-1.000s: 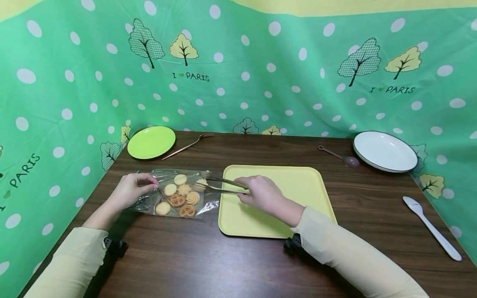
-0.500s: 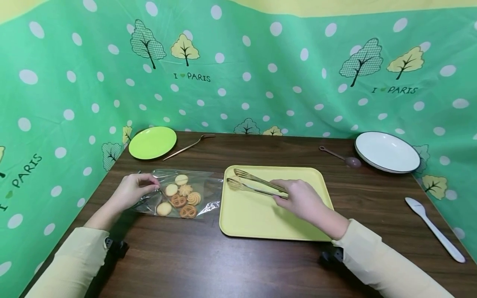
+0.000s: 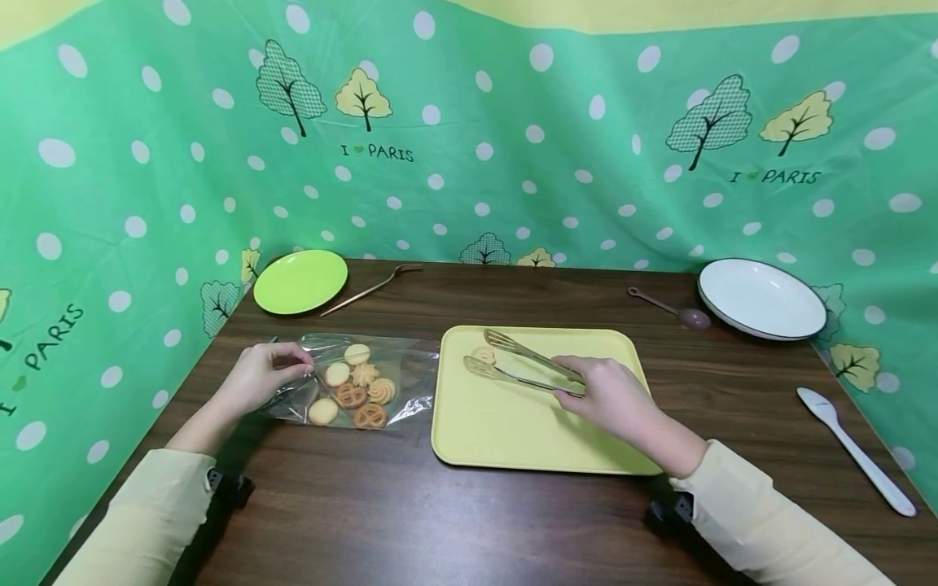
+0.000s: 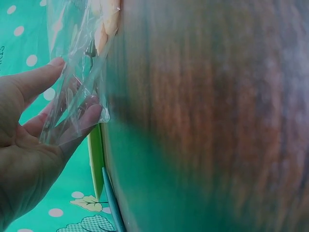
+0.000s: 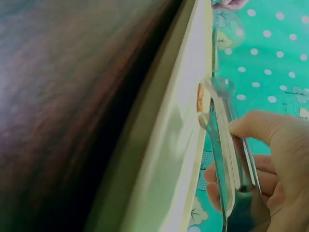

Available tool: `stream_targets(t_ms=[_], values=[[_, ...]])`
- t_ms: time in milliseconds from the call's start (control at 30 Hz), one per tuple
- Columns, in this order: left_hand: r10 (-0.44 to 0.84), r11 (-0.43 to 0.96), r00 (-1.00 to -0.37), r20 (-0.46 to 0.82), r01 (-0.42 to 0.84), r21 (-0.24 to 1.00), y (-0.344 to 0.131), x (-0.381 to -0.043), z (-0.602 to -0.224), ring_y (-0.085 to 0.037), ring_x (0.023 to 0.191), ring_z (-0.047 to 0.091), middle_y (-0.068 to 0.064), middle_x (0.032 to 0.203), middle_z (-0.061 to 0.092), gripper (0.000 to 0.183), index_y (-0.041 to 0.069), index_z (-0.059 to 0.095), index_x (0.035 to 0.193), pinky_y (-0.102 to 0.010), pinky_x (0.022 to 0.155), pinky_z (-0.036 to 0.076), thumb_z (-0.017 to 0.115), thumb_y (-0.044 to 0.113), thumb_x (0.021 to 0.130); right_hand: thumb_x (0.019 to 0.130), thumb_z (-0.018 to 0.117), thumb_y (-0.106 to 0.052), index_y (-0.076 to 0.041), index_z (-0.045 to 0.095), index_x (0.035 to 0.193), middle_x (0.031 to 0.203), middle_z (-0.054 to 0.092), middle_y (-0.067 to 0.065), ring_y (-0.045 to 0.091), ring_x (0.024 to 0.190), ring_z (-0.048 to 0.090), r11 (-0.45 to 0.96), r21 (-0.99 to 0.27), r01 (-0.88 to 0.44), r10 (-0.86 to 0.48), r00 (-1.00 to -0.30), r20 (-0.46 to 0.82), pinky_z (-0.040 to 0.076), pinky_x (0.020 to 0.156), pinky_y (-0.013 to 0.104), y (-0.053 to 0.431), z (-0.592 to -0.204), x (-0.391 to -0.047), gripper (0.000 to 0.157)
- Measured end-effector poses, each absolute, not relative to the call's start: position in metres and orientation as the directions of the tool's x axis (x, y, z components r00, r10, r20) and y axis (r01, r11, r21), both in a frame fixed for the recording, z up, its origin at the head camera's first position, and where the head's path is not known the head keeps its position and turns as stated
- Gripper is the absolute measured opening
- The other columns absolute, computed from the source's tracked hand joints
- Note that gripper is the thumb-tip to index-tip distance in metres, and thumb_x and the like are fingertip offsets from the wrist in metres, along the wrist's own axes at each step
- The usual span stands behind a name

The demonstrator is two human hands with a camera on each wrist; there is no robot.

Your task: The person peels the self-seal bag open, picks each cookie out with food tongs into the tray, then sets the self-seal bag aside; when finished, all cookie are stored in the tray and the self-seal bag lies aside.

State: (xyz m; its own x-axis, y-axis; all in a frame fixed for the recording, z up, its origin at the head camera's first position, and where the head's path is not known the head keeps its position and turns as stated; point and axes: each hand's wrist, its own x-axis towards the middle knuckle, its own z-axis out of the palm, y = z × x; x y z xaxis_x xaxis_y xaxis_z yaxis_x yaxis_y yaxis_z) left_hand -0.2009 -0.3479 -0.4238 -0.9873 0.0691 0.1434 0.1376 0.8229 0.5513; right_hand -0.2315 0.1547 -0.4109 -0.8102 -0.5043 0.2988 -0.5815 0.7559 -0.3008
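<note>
My left hand (image 3: 260, 376) pinches the left end of a clear plastic bag (image 3: 414, 391), which lies flat with several round, flower-shaped and pretzel-shaped cookies (image 3: 364, 374) inside. In the left wrist view, the film (image 4: 79, 106) runs between thumb and fingers. My right hand (image 3: 611, 403) grips gold metal tongs (image 3: 538, 359), slanting down to the left over the yellow tray (image 3: 528, 439). One pale round cookie (image 3: 484, 355) is between the spread tong tips, at the tray's upper left. The right wrist view shows this cookie (image 5: 200, 98) edge-on, close against the tray surface.
A green plate (image 3: 300, 282) and a fork (image 3: 370, 289) are at the back left. Toward the back right are a brown spoon (image 3: 670, 309) and a white dish (image 3: 760, 297). A white knife (image 3: 853, 449) lies along the right table edge.
My right hand has carried the tongs and one cookie rightward from the bag to over the tray, and the tong tips now stand apart around it. The left hand has stayed on the bag.
</note>
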Motion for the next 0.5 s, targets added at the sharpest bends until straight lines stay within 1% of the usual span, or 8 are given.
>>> stream_targets(t_ms=[33, 67, 133, 167, 267, 333, 367, 500], values=[[0.068, 0.822, -0.987, 0.142, 0.137, 0.553, -0.348, -0.201, -0.424, -0.013, 0.084, 0.060, 0.004, 0.085, 0.069, 0.009, 0.018, 0.071, 0.086, -0.026, 0.072, 0.045, 0.072, 0.027, 0.085, 0.076, 0.077, -0.024, -0.010, 0.067, 0.115, 0.085, 0.071, 0.006, 0.004, 0.048, 0.037, 0.747, -0.307, -0.590, -0.509, -0.804, 0.307, 0.034, 0.047, 0.025, 0.153, -0.410, -0.231, 0.043], [0.071, 0.821, -0.987, 0.144, 0.140, 0.554, -0.348, -0.201, -0.424, -0.013, 0.083, 0.060, 0.004, 0.085, 0.069, 0.008, 0.018, 0.071, 0.086, -0.026, 0.072, 0.045, 0.072, 0.026, 0.085, 0.076, 0.078, -0.024, -0.010, 0.067, 0.115, 0.087, 0.072, 0.006, 0.003, 0.047, 0.036, 0.737, -0.318, -0.596, -0.513, -0.800, 0.312, 0.034, 0.047, 0.024, 0.152, -0.409, -0.231, 0.043], [0.068, 0.822, -0.987, 0.144, 0.137, 0.552, -0.348, -0.201, -0.425, -0.013, 0.083, 0.060, 0.004, 0.085, 0.069, 0.009, 0.018, 0.070, 0.085, -0.026, 0.072, 0.046, 0.072, 0.027, 0.085, 0.076, 0.078, -0.023, -0.011, 0.068, 0.114, 0.086, 0.072, 0.004, 0.001, 0.043, 0.031, 0.712, -0.344, -0.612, -0.526, -0.789, 0.317, 0.033, 0.046, 0.024, 0.147, -0.407, -0.229, 0.041], [0.068, 0.823, -0.987, 0.146, 0.138, 0.551, -0.349, -0.201, -0.425, -0.013, 0.083, 0.060, 0.004, 0.084, 0.069, 0.010, 0.018, 0.070, 0.085, -0.027, 0.072, 0.046, 0.072, 0.027, 0.085, 0.076, 0.078, -0.022, -0.011, 0.068, 0.113, 0.090, 0.073, 0.004, -0.001, 0.044, 0.030, 0.696, -0.349, -0.627, -0.538, -0.778, 0.325, 0.035, 0.047, 0.023, 0.144, -0.406, -0.229, 0.040], [0.075, 0.825, -0.987, 0.145, 0.144, 0.547, -0.349, -0.202, -0.426, -0.014, 0.084, 0.061, 0.004, 0.085, 0.069, 0.012, 0.017, 0.070, 0.086, -0.028, 0.073, 0.046, 0.071, 0.029, 0.086, 0.077, 0.077, -0.019, -0.011, 0.069, 0.112, 0.093, 0.073, 0.002, -0.003, 0.043, 0.028, 0.656, -0.364, -0.661, -0.572, -0.750, 0.331, 0.039, 0.051, 0.023, 0.132, -0.404, -0.226, 0.037], [0.076, 0.826, -0.987, 0.145, 0.143, 0.544, -0.350, -0.202, -0.426, -0.014, 0.084, 0.061, 0.005, 0.084, 0.069, 0.014, 0.016, 0.069, 0.086, -0.028, 0.073, 0.047, 0.071, 0.031, 0.086, 0.078, 0.077, -0.020, -0.012, 0.069, 0.111, 0.097, 0.073, 0.003, -0.003, 0.046, 0.031, 0.639, -0.357, -0.682, -0.598, -0.732, 0.328, 0.042, 0.057, 0.024, 0.123, -0.404, -0.225, 0.035], [0.078, 0.826, -0.987, 0.143, 0.144, 0.545, -0.350, -0.202, -0.426, -0.014, 0.084, 0.062, 0.005, 0.084, 0.069, 0.015, 0.016, 0.069, 0.086, -0.028, 0.073, 0.047, 0.071, 0.031, 0.086, 0.078, 0.077, -0.020, -0.012, 0.069, 0.111, 0.097, 0.073, 0.003, -0.003, 0.047, 0.032, 0.633, -0.354, -0.688, -0.608, -0.726, 0.322, 0.043, 0.058, 0.024, 0.118, -0.404, -0.224, 0.035], [0.084, 0.820, -0.988, 0.130, 0.143, 0.554, -0.351, -0.203, -0.426, -0.014, 0.084, 0.062, 0.005, 0.084, 0.069, 0.015, 0.015, 0.069, 0.086, -0.028, 0.073, 0.048, 0.070, 0.030, 0.087, 0.080, 0.076, -0.021, -0.011, 0.068, 0.113, 0.096, 0.073, 0.003, -0.001, 0.044, 0.026, 0.616, -0.360, -0.701, -0.643, -0.711, 0.285, 0.040, 0.057, 0.023, 0.099, -0.405, -0.225, 0.036]])
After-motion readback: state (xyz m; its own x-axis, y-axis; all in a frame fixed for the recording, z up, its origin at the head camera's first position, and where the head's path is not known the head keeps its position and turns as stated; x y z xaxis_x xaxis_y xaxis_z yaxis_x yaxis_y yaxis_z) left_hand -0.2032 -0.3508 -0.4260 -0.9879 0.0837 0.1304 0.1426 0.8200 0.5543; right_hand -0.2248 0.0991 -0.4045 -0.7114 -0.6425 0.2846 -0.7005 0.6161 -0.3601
